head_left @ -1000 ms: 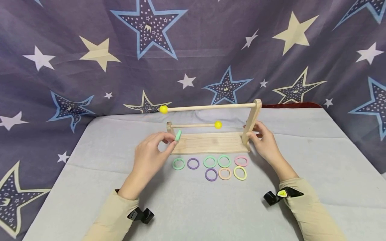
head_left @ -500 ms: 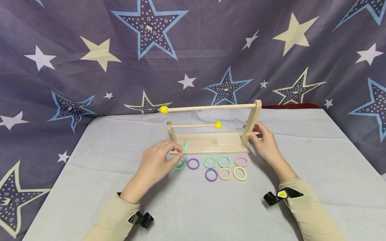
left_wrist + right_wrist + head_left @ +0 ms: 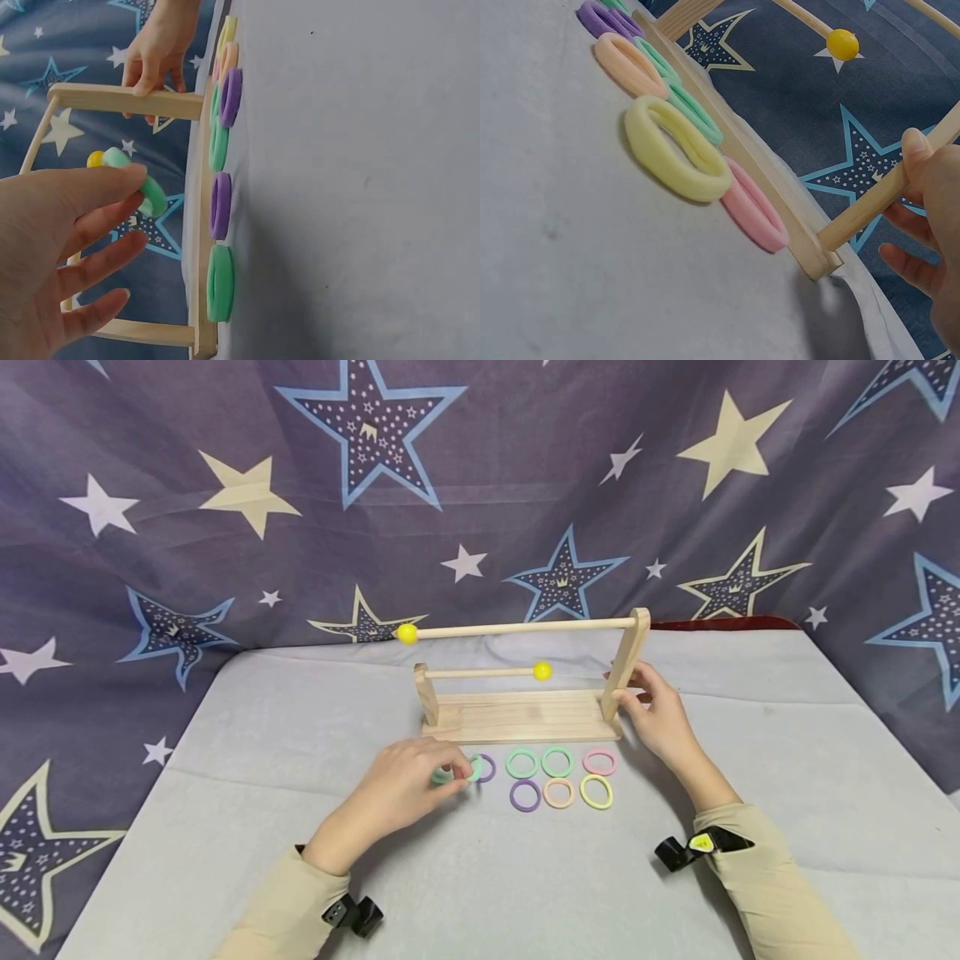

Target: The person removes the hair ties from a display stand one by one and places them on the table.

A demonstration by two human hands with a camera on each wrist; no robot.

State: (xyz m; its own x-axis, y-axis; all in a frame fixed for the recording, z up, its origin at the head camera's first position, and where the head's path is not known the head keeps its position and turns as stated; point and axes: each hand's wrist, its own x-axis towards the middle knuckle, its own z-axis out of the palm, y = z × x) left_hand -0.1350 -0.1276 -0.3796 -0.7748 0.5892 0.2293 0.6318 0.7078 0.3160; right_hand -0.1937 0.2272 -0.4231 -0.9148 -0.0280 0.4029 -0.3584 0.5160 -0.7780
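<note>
My left hand [image 3: 412, 783] pinches a mint-green hair tie [image 3: 154, 198] between thumb and index finger, low in front of the stand's left end; its other fingers are spread. A second green hair tie [image 3: 220, 283] and a purple one [image 3: 220, 206] lie on the table by that hand, partly covered in the head view. My right hand [image 3: 660, 717] holds the tall right upright [image 3: 627, 662] of a wooden stand [image 3: 525, 718], thumb on the near side. The stand has two horizontal rods tipped with yellow balls [image 3: 407, 633], and no hair tie hangs on either rod.
More hair ties lie along the stand's front: two green [image 3: 557, 762], a pink [image 3: 600, 762], a purple [image 3: 525, 795], a peach [image 3: 558, 792] and a yellow [image 3: 597, 792]. A grey cloth [image 3: 525, 885] covers the table. Behind hangs a star-patterned curtain [image 3: 510, 468].
My left hand has moved down and right, away from the short rod's left end to the row of hair ties, carrying the green hair tie. My right hand has stayed on the upright.
</note>
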